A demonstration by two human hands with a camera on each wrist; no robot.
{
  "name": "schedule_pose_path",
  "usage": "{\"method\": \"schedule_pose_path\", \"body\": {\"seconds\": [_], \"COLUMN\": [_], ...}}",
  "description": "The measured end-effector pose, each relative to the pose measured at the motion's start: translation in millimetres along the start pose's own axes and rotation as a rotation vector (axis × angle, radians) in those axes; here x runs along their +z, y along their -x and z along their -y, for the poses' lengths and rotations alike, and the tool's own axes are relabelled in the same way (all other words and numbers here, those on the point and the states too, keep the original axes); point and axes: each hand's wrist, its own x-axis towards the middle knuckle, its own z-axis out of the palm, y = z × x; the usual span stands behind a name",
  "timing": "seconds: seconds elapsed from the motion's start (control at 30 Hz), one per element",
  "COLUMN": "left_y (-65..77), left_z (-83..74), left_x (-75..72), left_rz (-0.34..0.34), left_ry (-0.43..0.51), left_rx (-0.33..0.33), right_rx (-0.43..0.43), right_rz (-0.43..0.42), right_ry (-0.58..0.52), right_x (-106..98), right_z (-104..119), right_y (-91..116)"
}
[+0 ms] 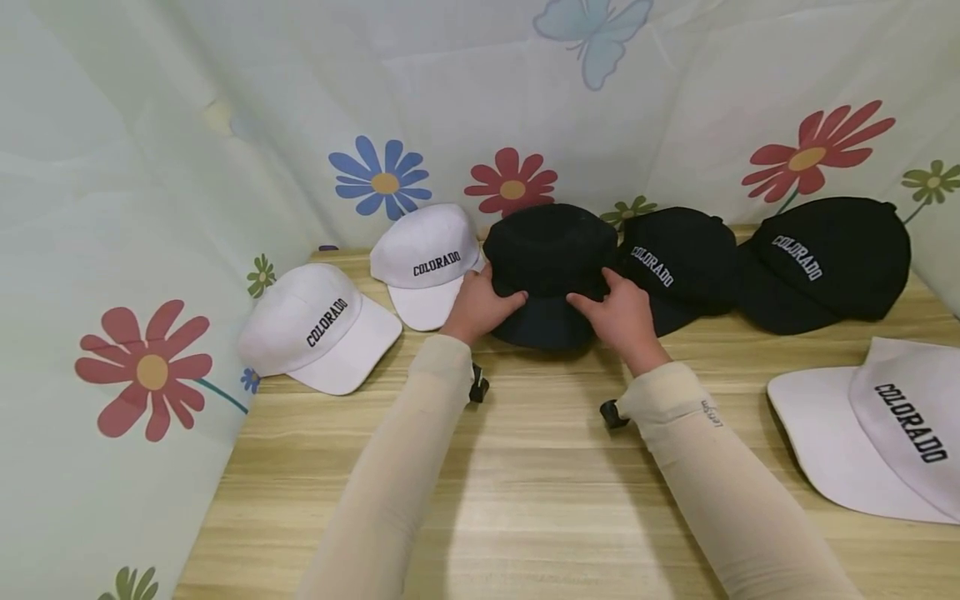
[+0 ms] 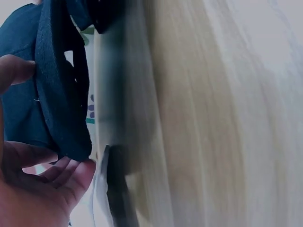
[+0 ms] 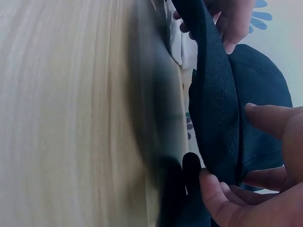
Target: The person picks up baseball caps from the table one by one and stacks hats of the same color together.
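Note:
Both my hands hold a black cap [image 1: 553, 246] in the middle of the row, with its dark brim towards me and no lettering showing. My left hand [image 1: 482, 305] grips its left side, the thumb lying over the brim. On the opposite side my right hand [image 1: 622, 312] grips it likewise, thumb on top. In both wrist views the cap [image 2: 61, 99] hangs over the wooden table, a gap showing beneath it, and fingers curl under its brim edge [image 3: 215, 109]. A white COLORADO cap [image 1: 435, 233] stands beside my left hand, a black COLORADO cap [image 1: 682, 242] beside my right.
Another white cap [image 1: 300, 300] sits at the table's left edge, and another black cap [image 1: 855, 242] at the back right. Nearer on the right lies a white cap [image 1: 832, 425]. A flower-printed cloth [image 1: 660, 108] hangs behind the wooden table [image 1: 540, 492].

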Motion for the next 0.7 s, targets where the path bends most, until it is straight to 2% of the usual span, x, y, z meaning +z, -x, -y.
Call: {"method": "schedule_pose_path", "body": {"seconds": [0.27, 0.7], "left_y": [8.5, 18.7], "left_z": [-4.9, -5.2], "left_x": [-12.2, -21.0], "left_rz": [0.030, 0.012], "left_ry": [0.032, 0.111], "left_rx": [-0.017, -0.015], "right_rx": [-0.009, -0.012], "right_rz": [-0.005, 0.024], "right_ry": [0.009, 0.036], "right_x": [-5.9, -11.2], "right_z": [5.4, 10.7], "right_y": [0.4, 3.5]}}
